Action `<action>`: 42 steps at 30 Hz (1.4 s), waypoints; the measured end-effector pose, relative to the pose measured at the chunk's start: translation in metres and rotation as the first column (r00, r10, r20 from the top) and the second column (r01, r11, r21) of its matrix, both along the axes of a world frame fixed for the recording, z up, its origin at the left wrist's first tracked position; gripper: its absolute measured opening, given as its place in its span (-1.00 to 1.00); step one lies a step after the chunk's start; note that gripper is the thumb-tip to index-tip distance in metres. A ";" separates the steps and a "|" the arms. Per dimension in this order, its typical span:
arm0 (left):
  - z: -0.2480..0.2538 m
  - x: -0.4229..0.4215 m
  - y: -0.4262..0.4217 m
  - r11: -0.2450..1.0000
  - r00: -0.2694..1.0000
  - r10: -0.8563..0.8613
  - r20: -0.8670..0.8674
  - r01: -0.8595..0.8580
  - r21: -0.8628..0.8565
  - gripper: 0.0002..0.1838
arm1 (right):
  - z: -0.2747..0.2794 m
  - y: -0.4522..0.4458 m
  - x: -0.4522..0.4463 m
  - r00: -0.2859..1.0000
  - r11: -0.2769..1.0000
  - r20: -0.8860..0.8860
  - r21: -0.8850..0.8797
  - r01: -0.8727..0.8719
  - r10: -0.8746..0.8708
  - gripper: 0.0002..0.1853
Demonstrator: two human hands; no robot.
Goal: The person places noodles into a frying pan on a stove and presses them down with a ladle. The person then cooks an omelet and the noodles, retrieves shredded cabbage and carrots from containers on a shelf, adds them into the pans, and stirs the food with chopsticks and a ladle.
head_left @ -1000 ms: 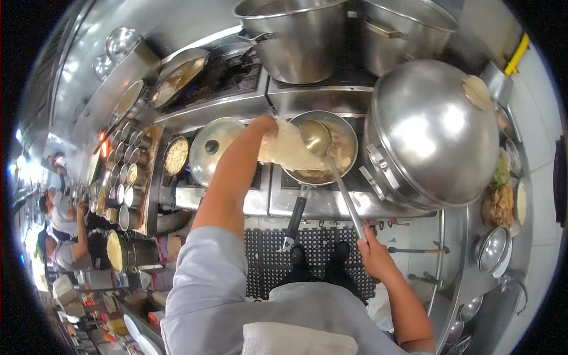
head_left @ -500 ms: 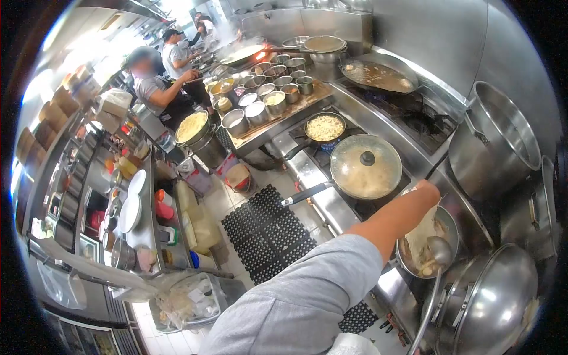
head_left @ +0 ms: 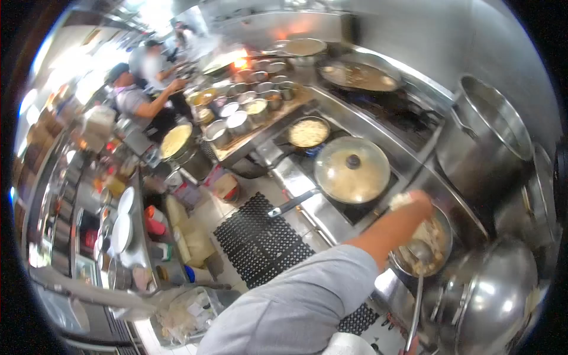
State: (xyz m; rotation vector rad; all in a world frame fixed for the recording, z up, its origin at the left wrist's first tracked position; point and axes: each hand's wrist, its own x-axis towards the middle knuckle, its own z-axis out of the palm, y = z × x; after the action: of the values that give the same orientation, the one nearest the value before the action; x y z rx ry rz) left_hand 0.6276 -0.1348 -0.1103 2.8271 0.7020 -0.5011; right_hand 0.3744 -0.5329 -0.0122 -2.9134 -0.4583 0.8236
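My left hand [head_left: 418, 206], at the end of a grey sleeve, is above the rim of a round pan [head_left: 448, 248]. Its fingers are closed at a pale, whitish thing [head_left: 400, 202] whose kind is too blurred to tell. In the pan lies pale food [head_left: 436, 232], with the bowl of a ladle [head_left: 419, 252] resting in it. The ladle's long handle runs down to the bottom edge, where a sliver of my right hand [head_left: 412, 344] shows around it; most of that hand is out of frame.
A glass-lidded frying pan [head_left: 352, 171] stands on the stove, its handle over the edge. Behind it a smaller pan [head_left: 308, 132] sits over a flame. A tall stockpot [head_left: 482, 136] and a steel dome [head_left: 500, 296] stand right. Two co-workers [head_left: 133, 97] are at the far left.
My left hand has moved slightly left and down in view, and the pale stuff hanging below it no longer shows. The ladle has shifted left in the pan. The whole view has turned slightly.
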 end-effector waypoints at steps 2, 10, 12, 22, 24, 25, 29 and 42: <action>-0.023 0.005 0.022 0.997 0.996 -0.075 0.042 0.073 0.039 -0.59 | -0.017 0.016 0.007 0.940 0.957 0.262 0.131 -0.257 0.217 -0.35; 0.005 0.014 0.031 0.869 0.888 -0.457 -0.054 0.459 0.188 -0.60 | 0.011 -0.013 -0.036 0.974 0.964 0.131 0.217 0.151 -0.182 -0.39; 0.004 0.030 0.032 0.812 0.832 -0.479 -0.279 0.541 0.218 -0.64 | 0.018 -0.015 -0.045 0.967 0.973 0.178 0.172 0.153 -0.183 -0.42; -0.004 0.042 -0.018 0.788 0.824 -0.512 -0.243 0.563 0.250 -0.56 | -0.001 0.005 0.005 0.958 0.985 0.285 0.156 -0.070 0.023 -0.46; -0.007 0.038 -0.020 0.782 0.823 -0.522 -0.222 0.566 0.260 -0.58 | -0.003 0.007 0.016 0.948 0.978 0.311 0.163 -0.128 0.072 -0.43; -0.009 0.038 -0.019 0.786 0.831 -0.522 -0.193 0.557 0.269 -0.60 | 0.000 0.010 0.023 0.956 0.979 0.268 0.128 -0.157 0.118 -0.40; -0.010 0.034 -0.017 0.798 0.850 -0.513 -0.118 0.523 0.299 -0.72 | 0.004 0.029 0.035 0.963 0.979 0.205 0.066 -0.194 0.177 -0.32; -0.017 0.032 -0.024 0.719 0.813 -0.560 -0.162 0.574 0.393 -0.68 | -0.038 0.034 0.019 0.997 0.988 0.072 0.153 -0.028 0.017 -0.46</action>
State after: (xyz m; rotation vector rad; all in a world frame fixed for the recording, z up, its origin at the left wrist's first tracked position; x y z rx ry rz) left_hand 0.6600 -0.1592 -0.1277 3.4534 -0.1202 -0.5275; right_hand 0.3938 -0.4990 -0.0501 -2.8063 -0.5368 0.6573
